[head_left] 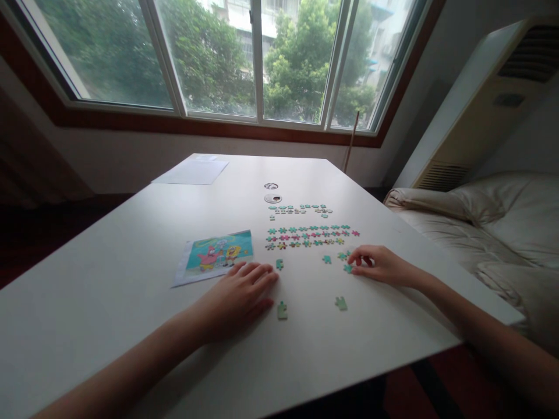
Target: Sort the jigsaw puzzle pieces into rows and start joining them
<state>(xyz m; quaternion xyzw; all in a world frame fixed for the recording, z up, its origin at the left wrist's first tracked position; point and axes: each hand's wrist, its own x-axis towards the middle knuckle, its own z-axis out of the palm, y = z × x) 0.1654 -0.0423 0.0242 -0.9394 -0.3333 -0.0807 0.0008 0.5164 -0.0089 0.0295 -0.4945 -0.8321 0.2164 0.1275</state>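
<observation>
My left hand (247, 291) lies flat on the table, palm down with fingers stretched, close to the reference picture card (218, 256) of cartoon figures. Just past its fingertips is a green puzzle piece (279, 265). My right hand (375, 265) is at the right, its thumb and forefinger curled together at a teal puzzle piece (347, 269). Another piece (343, 256) lies beside those fingertips, and a teal piece (326, 259) is left of them. Nearer me lie two pale green pieces, one on the left (282, 310) and one on the right (341, 303).
Several rows of loose puzzle pieces (312, 235) stretch across the white table (131, 250) beyond my hands. Two small round objects (273, 198) sit farther back. White paper (192, 172) lies at the far left. A cushioned sofa (454, 227) stands along the right.
</observation>
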